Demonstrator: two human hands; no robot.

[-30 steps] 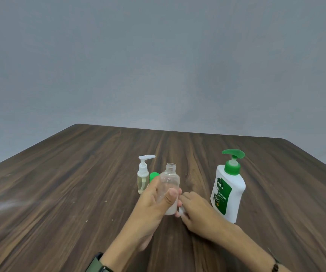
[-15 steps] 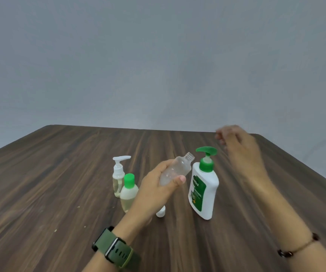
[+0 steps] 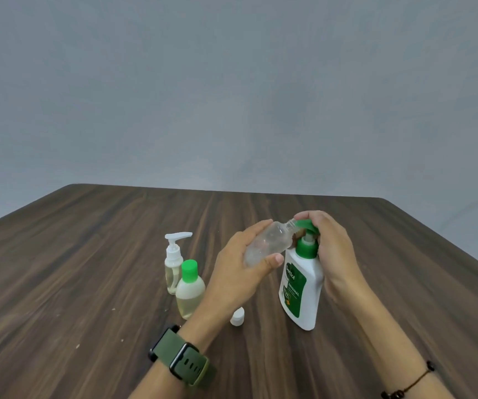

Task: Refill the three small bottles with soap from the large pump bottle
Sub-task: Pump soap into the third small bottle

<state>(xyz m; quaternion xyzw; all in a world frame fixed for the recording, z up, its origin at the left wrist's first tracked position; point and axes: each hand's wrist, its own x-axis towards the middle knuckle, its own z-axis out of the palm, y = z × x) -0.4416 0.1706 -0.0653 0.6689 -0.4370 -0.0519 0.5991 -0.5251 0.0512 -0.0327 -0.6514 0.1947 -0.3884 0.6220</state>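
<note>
Clear plastic shows in your left hand [image 3: 240, 272]: it grips the uncapped small bottle [image 3: 266, 244], tilted, neck at the nozzle of the large pump bottle [image 3: 301, 286]. Your right hand [image 3: 330, 249] curls over the green pump head [image 3: 307, 226]. At nine o'clock of your left hand stand the green-capped bottle [image 3: 189, 289] and small pump bottle [image 3: 173, 260]; a white cap [image 3: 237, 316] lies at six.

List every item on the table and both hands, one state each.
clear bottle: uncapped, tilted, held at the nozzle
white cap: off, on the table
large pump bottle: upright
green-capped bottle: capped, part full
small pump bottle: upright, closed
left hand: gripping clear bottle
right hand: on pump head
</note>
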